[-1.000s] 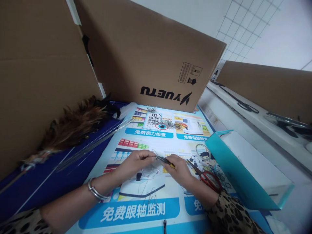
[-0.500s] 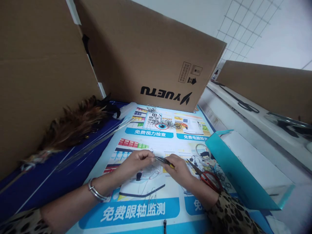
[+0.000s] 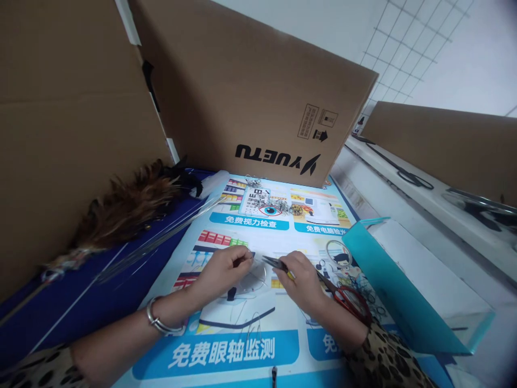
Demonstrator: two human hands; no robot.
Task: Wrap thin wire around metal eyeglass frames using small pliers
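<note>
Hovers low over the printed sheet point(image 3: 283, 350), with the left hand point(image 3: 226, 271) and right hand point(image 3: 301, 277) facing each other, near but apart. Grips pliers point(image 3: 278, 264) in the right, fingers curled around the handles. Aims them leftward, long axis nearly straight at the left fingertips, tip just short of contact. Pinches thumb against forefinger on the left, seemingly on a thin wire point(image 3: 265, 274) curving toward the pliers' tip. Cannot tell its full course; lies nearer the left hand.
</note>
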